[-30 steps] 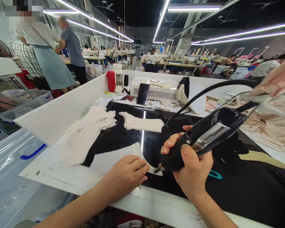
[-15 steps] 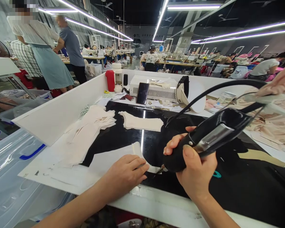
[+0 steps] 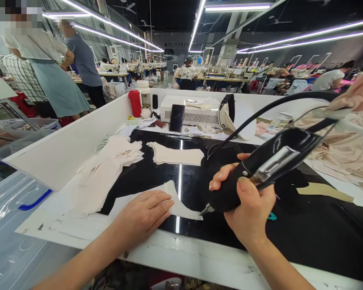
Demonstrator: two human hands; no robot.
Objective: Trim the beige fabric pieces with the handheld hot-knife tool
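The left hand, flat, slides back; more white piece seems reachable. The right hand grips a black tool.

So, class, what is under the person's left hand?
A pale, curve-edged piece shows beyond the left hand, lying on the black surface. The part beneath the palm is covered; whether anything else lies there cannot be seen.
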